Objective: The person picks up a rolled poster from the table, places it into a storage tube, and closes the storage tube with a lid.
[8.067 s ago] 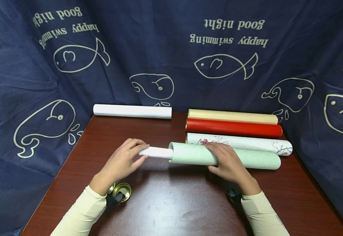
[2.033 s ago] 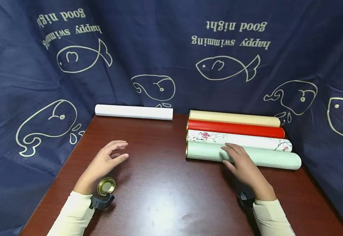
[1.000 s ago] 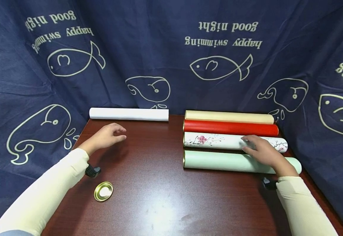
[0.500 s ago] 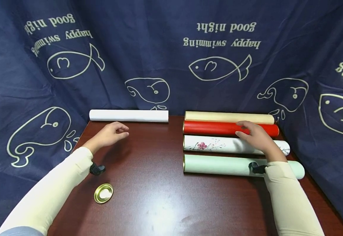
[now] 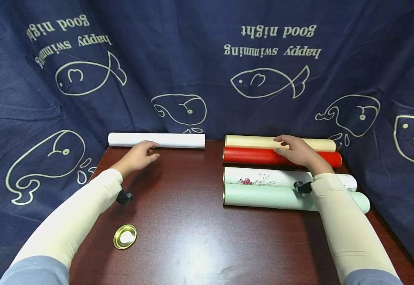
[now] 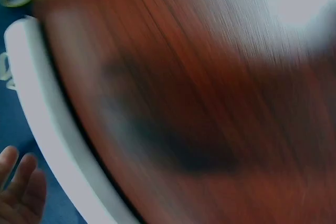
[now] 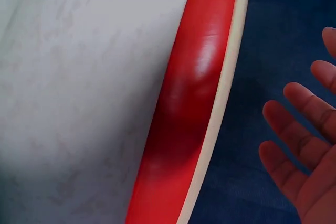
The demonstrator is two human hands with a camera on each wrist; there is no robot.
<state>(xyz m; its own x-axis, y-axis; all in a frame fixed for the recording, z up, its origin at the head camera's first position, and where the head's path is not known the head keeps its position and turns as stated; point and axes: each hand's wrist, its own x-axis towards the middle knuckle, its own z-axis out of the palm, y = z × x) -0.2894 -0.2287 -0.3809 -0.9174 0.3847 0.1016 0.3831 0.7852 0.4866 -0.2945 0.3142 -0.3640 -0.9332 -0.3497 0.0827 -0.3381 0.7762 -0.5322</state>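
Observation:
My left hand (image 5: pixel 139 156) is held over the table just in front of a white paper roll (image 5: pixel 185 141) at the back left, fingers loosely bent and holding nothing. In the left wrist view its fingers (image 6: pixel 26 182) show beside the white roll. My right hand (image 5: pixel 296 150) hovers over the red tube (image 5: pixel 246 155) and the cream tube (image 5: pixel 249 141), with nothing in it. The right wrist view shows its fingers (image 7: pixel 299 108) spread apart. Below that arm lie a white tube with plum blossoms (image 5: pixel 285 177) and a pale green tube (image 5: pixel 264 196), partly hidden by the sleeve.
A gold round lid (image 5: pixel 125 236) lies on the brown table (image 5: pixel 178 221) at the front left. Dark blue curtain (image 5: pixel 214 47) with fish and whale drawings closes off the back and both sides. The tubes' left ends have gold rims.
Earlier my left hand held a white roll partly inside the green tube, gripped by my right. That tube now lies beside the blossom tube. One lid shows, not two. Both hands have moved toward the back.

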